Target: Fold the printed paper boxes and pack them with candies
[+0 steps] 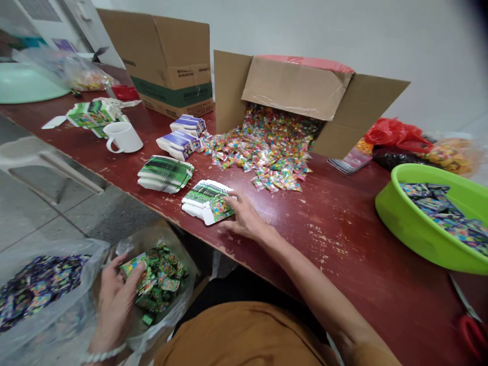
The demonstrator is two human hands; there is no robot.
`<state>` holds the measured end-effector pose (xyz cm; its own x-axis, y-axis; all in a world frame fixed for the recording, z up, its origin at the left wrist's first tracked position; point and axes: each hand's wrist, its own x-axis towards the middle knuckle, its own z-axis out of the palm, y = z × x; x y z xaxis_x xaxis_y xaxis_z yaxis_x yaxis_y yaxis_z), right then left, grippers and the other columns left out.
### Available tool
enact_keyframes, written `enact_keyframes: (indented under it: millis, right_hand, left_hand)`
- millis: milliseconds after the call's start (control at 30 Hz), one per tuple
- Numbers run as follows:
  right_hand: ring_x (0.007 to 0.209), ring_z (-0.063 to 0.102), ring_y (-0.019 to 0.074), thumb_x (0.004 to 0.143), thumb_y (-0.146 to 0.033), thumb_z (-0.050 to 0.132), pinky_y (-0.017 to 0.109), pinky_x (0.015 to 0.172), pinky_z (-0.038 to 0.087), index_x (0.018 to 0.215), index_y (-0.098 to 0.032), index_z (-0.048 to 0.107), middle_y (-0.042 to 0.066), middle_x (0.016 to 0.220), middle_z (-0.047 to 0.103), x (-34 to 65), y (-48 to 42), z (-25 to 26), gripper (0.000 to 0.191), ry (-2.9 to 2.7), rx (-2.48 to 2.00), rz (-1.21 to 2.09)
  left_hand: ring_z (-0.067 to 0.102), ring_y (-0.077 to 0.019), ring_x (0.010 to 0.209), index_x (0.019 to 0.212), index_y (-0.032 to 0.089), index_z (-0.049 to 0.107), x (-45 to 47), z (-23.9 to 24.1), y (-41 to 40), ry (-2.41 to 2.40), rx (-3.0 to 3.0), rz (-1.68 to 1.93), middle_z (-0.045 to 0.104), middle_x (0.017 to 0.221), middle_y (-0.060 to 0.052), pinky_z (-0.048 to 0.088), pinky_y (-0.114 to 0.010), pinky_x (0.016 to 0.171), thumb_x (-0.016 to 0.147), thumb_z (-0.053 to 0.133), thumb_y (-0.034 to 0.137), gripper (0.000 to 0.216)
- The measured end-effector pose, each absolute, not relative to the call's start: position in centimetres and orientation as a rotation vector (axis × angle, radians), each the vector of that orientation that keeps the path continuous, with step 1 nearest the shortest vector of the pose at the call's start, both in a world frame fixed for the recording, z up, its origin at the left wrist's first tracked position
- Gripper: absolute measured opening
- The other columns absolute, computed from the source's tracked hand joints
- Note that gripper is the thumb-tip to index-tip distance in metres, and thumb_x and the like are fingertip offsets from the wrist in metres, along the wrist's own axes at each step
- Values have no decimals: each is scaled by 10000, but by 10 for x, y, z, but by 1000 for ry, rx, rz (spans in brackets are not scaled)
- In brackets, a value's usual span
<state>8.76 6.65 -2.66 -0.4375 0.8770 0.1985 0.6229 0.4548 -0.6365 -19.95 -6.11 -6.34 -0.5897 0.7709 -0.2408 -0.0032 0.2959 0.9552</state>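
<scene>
Resting on a stack of flat carton blanks (206,201) at the red table's (343,244) near edge: right hand (244,216), fingers loosely spread; blanks likely light, thin, bendable, slippery; best pinched by one edge; left hand (114,300) curled around a small green box (133,264) in the plastic bag (168,310), near left.

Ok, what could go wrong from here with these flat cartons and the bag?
The stack of flat cartons under your right hand lies close to the table edge; a nudge could push some off. Your left hand holds a green packet inside the open plastic bag, which sags below the table; packets might spill. The candy pile reaches near the stack and could get swept along.
</scene>
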Motion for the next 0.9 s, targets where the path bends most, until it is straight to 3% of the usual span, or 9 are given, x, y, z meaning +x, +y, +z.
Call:
enact_keyframes:
  millis: [33,100,300,400,533,600,733,900]
  right_hand:
    - [1309,403,327,719,-348,816,504,1070,368,1347,-188,480,175,1440,360,94,77,-26,730,-2230,-1321,602]
    - [1272,413,349,681,-363,846,528,1033,380,1336,-199,511,175,1407,385,103,93,-27,754,-2309,-1415,528]
    - [1138,453,313,594,-508,871,480,944,415,1160,-192,601,128,1189,478,106,111,-31,702,-2380,-1433,475]
    - [1099,466,295,588,-445,880,442,912,426,1090,-183,584,113,1142,500,107,105,-32,639,-2301,-1396,428]
    - [941,544,230,756,-175,714,366,844,437,985,-202,573,57,984,596,113,78,-31,270,-2188,-1331,436]
    - [848,578,187,829,-114,591,315,794,446,970,-213,577,21,906,625,119,59,-25,173,-2158,-1266,508]
    - [815,608,160,901,-122,488,287,764,464,970,-223,595,8,892,653,129,19,6,163,-2167,-999,711]
    - [823,605,169,889,-77,471,313,786,470,940,-215,600,18,861,666,123,-17,48,195,-2378,-743,708]
  left_hand:
    - [610,-281,1072,1357,276,432,-210,-72,-61,1945,763,1361,613,1109,-53,493,-469,964,686,775,442,772]
    - [496,-332,1236,1359,233,443,-223,-84,-61,2031,871,1339,536,1263,-103,369,-522,1087,669,764,491,804]
    - [515,-328,1203,1183,222,560,-199,-74,-56,1879,946,1282,570,1233,-95,344,-518,1106,673,739,507,611]
    - [530,-301,1195,1156,244,582,-179,-61,-52,1845,987,1300,598,1220,-72,350,-469,1110,682,737,461,543]
    - [570,-270,1131,1128,250,615,-156,-39,-48,1775,1097,1332,634,1187,-65,380,-406,1076,707,731,386,457]
    - [597,-245,1068,1088,248,646,-144,-23,-46,1694,1133,1357,668,1132,-58,396,-352,1045,713,742,334,396]
    - [627,-234,960,1010,223,731,-117,14,-38,1488,1080,1234,722,995,-59,456,-263,896,689,792,258,328]
    - [676,-248,875,977,177,742,-85,25,-35,773,1069,540,747,937,-92,503,-297,782,717,785,285,285]
